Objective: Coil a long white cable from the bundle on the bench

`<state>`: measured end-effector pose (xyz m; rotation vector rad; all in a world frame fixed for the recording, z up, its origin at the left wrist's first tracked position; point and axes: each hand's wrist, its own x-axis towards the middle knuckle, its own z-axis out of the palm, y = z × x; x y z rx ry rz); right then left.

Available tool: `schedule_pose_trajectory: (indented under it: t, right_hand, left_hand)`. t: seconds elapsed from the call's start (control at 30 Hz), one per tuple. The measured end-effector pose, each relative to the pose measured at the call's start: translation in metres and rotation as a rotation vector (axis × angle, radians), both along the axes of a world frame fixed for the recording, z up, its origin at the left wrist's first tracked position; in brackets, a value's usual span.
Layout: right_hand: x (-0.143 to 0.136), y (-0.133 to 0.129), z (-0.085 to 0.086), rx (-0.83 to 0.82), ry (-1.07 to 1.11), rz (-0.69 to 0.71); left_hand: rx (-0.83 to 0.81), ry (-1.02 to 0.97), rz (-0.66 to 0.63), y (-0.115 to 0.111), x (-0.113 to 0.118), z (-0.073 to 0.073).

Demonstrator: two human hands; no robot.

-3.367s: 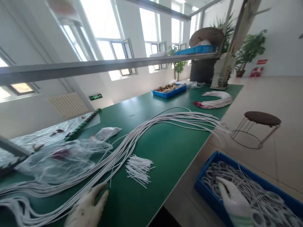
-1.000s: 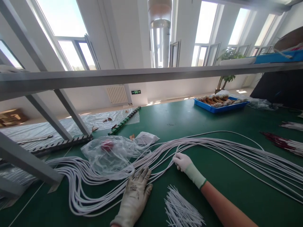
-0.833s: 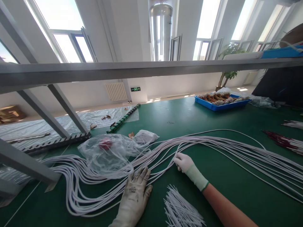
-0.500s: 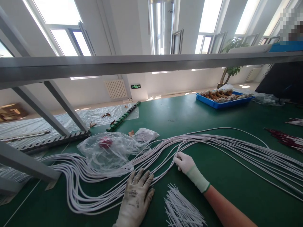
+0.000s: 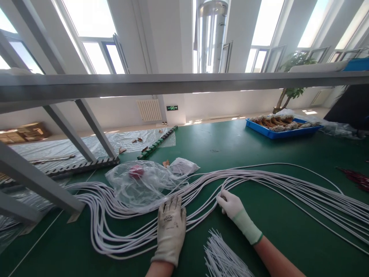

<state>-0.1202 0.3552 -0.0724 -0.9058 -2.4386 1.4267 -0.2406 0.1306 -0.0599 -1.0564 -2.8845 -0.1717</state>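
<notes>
Left hand (image 5: 170, 225) lay flat, pinning the white cables (image 5: 259, 184); right hand (image 5: 229, 202) pinched one, needing a steady pull free

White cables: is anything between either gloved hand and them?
Nothing visible. The left hand lies flat on the white cables, and the right hand has its fingers closed on a few strands. The clear plastic bag lies beside them.
</notes>
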Motion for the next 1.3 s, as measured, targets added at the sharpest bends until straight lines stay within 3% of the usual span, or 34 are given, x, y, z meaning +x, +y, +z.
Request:
schedule_pose_trajectory:
  t: [0.17,0.5,0.67,0.97,1.3]
  right_hand:
    - [-0.001,0.000,-0.002,0.035,0.016,0.001]
    - [-0.002,-0.003,-0.004,0.068,0.029,-0.018]
    - [-0.002,-0.004,-0.004,0.074,0.033,-0.024]
    - [-0.003,-0.005,-0.006,0.076,0.038,-0.041]
    - [-0.003,-0.006,-0.002,0.072,0.027,-0.039]
  left_hand:
    - [-0.042,-0.001,-0.002,-0.006,0.009,-0.010]
    - [-0.042,0.015,-0.040,-0.009,0.014,-0.017]
    - [0.027,0.055,-0.035,-0.010,0.014,-0.023]
    - [0.146,0.109,0.086,-0.003,0.009,-0.015]
    - [0.200,0.165,0.088,-0.002,0.005,-0.029]
